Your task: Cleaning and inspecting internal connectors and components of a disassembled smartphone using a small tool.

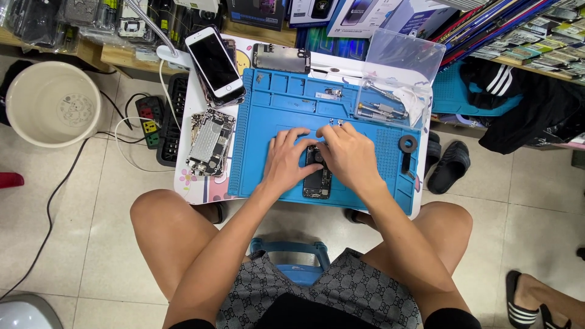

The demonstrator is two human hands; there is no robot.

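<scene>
An opened phone body [318, 181] with dark innards lies on the blue work mat [268, 116] on a small white table. My left hand [287, 159] rests on the phone's left side and holds it down. My right hand [348, 155] covers its upper right part, fingers curled over it; what the fingertips pinch is hidden. Tiny metal parts [334, 92] lie in the mat's upper compartments.
A white phone [214, 61] leans at the table's back left, a stripped phone frame [210, 141] lies left of the mat, a clear box with screwdrivers [390, 103] sits at right. A white bucket [52, 103], power strip [148, 122] and sandals [450, 166] are on the floor.
</scene>
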